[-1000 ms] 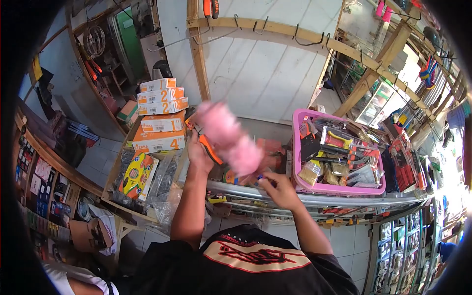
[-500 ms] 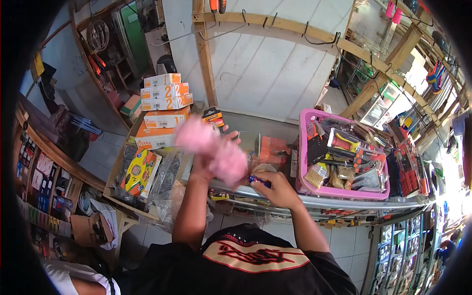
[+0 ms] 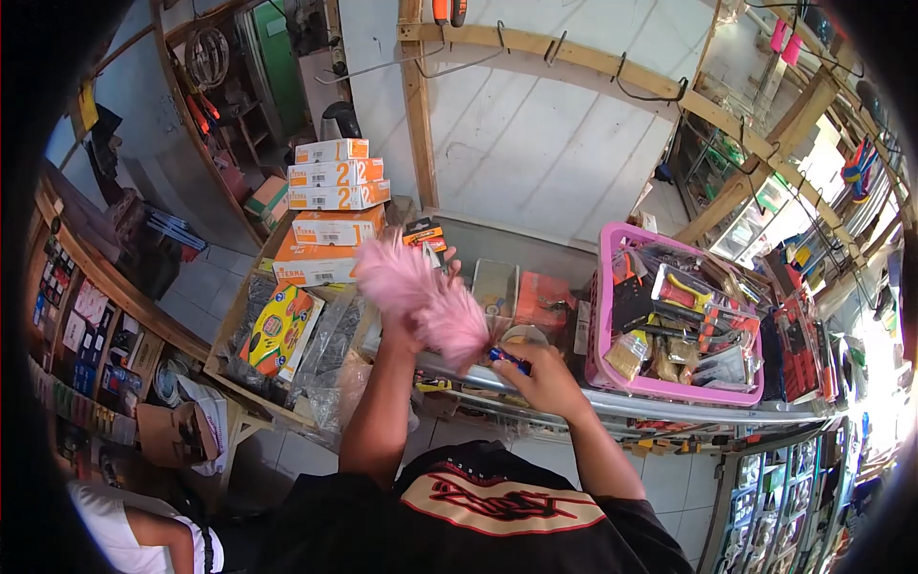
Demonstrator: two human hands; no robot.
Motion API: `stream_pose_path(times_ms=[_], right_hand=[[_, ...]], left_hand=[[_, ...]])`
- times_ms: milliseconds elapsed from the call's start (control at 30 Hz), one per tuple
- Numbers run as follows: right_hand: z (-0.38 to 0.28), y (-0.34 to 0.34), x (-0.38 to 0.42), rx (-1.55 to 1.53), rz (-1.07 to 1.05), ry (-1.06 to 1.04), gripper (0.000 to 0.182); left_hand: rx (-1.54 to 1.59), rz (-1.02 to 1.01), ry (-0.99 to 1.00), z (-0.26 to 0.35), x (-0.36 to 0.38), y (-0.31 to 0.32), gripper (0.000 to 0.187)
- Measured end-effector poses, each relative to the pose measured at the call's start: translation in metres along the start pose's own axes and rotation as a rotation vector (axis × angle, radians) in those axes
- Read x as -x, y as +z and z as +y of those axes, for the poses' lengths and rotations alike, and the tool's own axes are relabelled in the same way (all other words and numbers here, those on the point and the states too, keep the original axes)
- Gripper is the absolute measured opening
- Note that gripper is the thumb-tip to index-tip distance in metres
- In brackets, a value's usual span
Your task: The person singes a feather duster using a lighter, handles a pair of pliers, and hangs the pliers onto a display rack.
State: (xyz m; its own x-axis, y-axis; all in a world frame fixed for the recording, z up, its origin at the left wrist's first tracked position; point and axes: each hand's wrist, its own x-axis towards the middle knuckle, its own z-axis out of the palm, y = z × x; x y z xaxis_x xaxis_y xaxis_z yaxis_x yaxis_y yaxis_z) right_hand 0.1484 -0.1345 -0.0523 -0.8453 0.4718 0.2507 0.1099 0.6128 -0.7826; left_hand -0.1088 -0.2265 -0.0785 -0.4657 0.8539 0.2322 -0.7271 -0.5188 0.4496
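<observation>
A fluffy pink duster (image 3: pixel 448 316) lies slantwise over the glass counter's front edge. Its dark blue handle (image 3: pixel 509 361) is gripped by my right hand (image 3: pixel 550 381), with the fingers wrapped round it. Behind the pink fibres is my left hand (image 3: pixel 402 330), mostly covered by them; a few fingertips show beyond the duster, and what they hold, if anything, is hidden. Just past those fingertips sits a small black and orange packet (image 3: pixel 424 234).
Orange and white boxes (image 3: pixel 338 230) are stacked at the left beside a yellow pack (image 3: pixel 277 330). A pink basket (image 3: pixel 681 388) full of brushes and tools stands right. Another person's arm (image 3: pixel 163 534) shows at lower left. Hooks hang from a wooden rail (image 3: pixel 574 55).
The duster is less blurred, and its fibres stretch out longer. The view has shifted, so the surroundings sit slightly lower and to the right. More of the other person shows.
</observation>
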Motion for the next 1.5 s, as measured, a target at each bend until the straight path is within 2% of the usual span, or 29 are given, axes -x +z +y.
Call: stream_pose_path(times_ms=[67,100,133,167,200,267,300,333,400,500,533,600,633,733,767,867,900,1000,1033,1067,1100,1133,1167,1233,1267,1300,1333,1400,1500], right_hand=[[-0.001,-0.001,0.0,-0.026,0.073,0.078,0.035],[0.003,-0.001,-0.003,-0.068,0.089,0.128,0.035],[0.001,-0.001,-0.003,-0.051,0.067,0.066,0.029],[-0.001,0.0,-0.003,-0.035,0.045,0.002,0.024],[-0.004,0.0,-0.005,-0.019,0.024,-0.066,0.02],[-0.006,-0.002,-0.011,-0.054,0.004,-0.066,0.02],[-0.007,-0.003,-0.015,-0.072,-0.002,-0.064,0.02],[-0.005,-0.002,-0.02,-0.061,0.026,-0.014,0.022],[-0.004,0.001,-0.032,-0.041,0.08,0.091,0.028],[-0.011,-0.001,-0.034,-0.05,-0.006,-0.056,0.025],[-0.01,0.001,-0.033,-0.043,-0.023,-0.091,0.024],[-0.014,0.004,-0.033,-0.028,0.06,-0.006,0.022],[-0.016,0.005,-0.033,-0.02,0.099,0.036,0.022],[-0.001,-0.003,-0.031,-0.065,-0.089,-0.187,0.022],[0.0,-0.001,-0.028,-0.071,-0.04,-0.122,0.024],[-0.009,-0.001,-0.023,-0.096,0.059,0.021,0.029],[-0.005,0.001,-0.024,-0.11,0.056,0.032,0.029],[-0.005,-0.003,-0.025,-0.129,0.025,0.025,0.025],[-0.007,-0.004,-0.026,-0.133,0.014,0.015,0.024],[-0.004,-0.002,-0.029,-0.072,0.073,-0.002,0.024],[-0.001,0.001,-0.03,-0.011,0.132,-0.016,0.025],[0.001,0.002,-0.031,0.051,0.191,-0.028,0.025],[0.001,0.0,-0.031,0.007,0.124,-0.008,0.025],[-0.004,-0.009,-0.031,-0.078,-0.015,0.032,0.025],[-0.001,-0.007,-0.032,-0.064,0.049,0.01,0.025],[0.003,-0.004,-0.034,-0.05,0.113,-0.012,0.025],[0.006,-0.001,-0.034,-0.038,0.175,-0.03,0.026],[0.005,0.0,-0.034,-0.058,0.046,0.06,0.025],[0.006,-0.001,-0.033,-0.153,-0.05,0.056,0.026]], left_hand=[[0.115,-0.01,-0.09,0.001,-0.003,-0.011,0.069],[0.087,0.059,-0.144,0.002,-0.006,-0.032,0.071],[0.059,0.128,-0.195,0.004,-0.006,-0.037,0.073],[0.032,0.133,-0.153,0.0,-0.011,-0.041,0.075],[0.088,0.069,-0.169,-0.001,-0.013,-0.037,0.073],[0.193,-0.06,-0.207,0.001,-0.015,-0.031,0.068],[0.176,-0.059,-0.131,0.003,-0.006,-0.021,0.07],[-0.19,0.064,-0.038,0.008,0.0,0.0,0.077],[-0.116,0.277,-0.134,0.007,-0.003,-0.007,0.074],[0.179,-0.259,0.001,-0.001,-0.005,-0.014,0.068],[0.098,-0.141,-0.021,0.0,-0.005,-0.015,0.07],[-0.063,0.091,-0.061,0.006,-0.006,-0.012,0.075],[-0.198,0.13,-0.085,0.008,-0.003,-0.008,0.082],[0.135,-0.07,-0.101,0.012,-0.002,0.0,0.077],[0.127,-0.072,-0.129,0.013,-0.002,0.003,0.067],[0.4,-0.398,-0.303,0.008,-0.015,-0.075,0.06],[0.294,-0.312,-0.276,0.006,-0.013,-0.084,0.052],[-0.153,0.194,-0.036,0.005,0.001,0.038,0.051],[-0.009,0.211,-0.078,0.002,-0.005,0.021,0.051],[0.096,-0.027,-0.184,0.001,-0.013,-0.014,0.051],[0.202,-0.264,-0.292,0.012,-0.015,-0.013,0.052],[0.0,0.037,-0.269,0.008,-0.01,-0.009,0.052],[-0.202,0.338,-0.292,0.005,-0.006,-0.004,0.052],[-0.119,0.205,-0.205,0.0,-0.008,0.008,0.054],[-0.078,0.142,-0.162,0.0,-0.007,0.012,0.055],[-0.237,0.133,-0.102,0.001,-0.001,0.018,0.059],[-0.282,0.231,-0.19,0.004,-0.002,0.019,0.06],[-0.369,0.43,-0.367,0.01,-0.006,0.02,0.063],[-0.279,0.209,-0.224,0.003,-0.002,0.012,0.058]])
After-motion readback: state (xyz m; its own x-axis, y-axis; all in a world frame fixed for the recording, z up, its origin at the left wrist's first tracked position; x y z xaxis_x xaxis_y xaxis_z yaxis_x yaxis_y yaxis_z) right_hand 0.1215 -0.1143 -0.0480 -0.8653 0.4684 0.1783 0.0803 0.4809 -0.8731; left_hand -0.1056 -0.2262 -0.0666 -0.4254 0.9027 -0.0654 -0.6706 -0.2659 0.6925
